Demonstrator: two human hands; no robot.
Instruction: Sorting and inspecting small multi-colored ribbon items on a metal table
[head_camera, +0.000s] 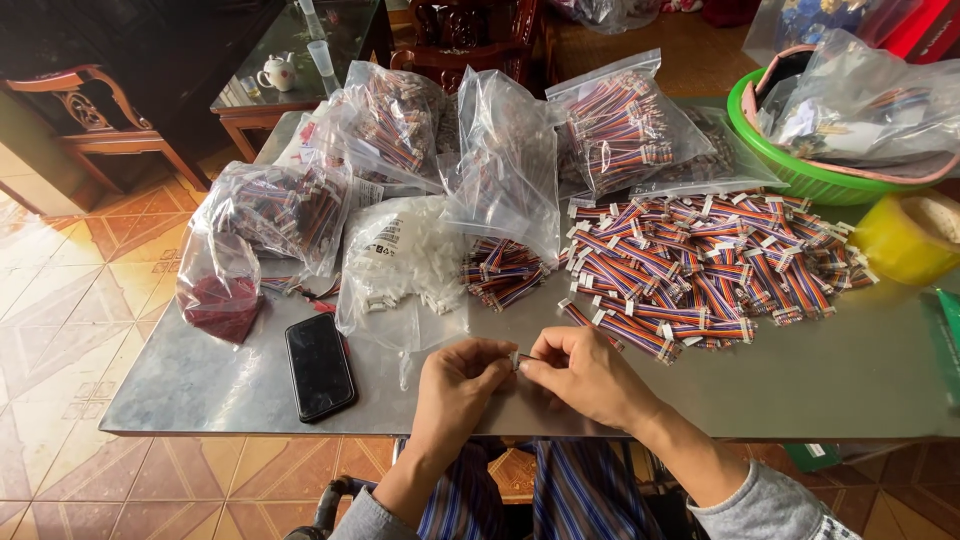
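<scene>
Clear plastic bags hold striped ribbon-cable pieces; green plastic basin holds more bags. Your left hand and right hand both pinch small grey connector.

Both hands, left hand and right hand, are bare. Grey sleeves cover the elbows. Dark blue trousers with pale stripes are worn.

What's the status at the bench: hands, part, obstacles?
Left hand and right hand pinching one small connector together. Cable pile beyond, phone left. Nothing between hands.
</scene>
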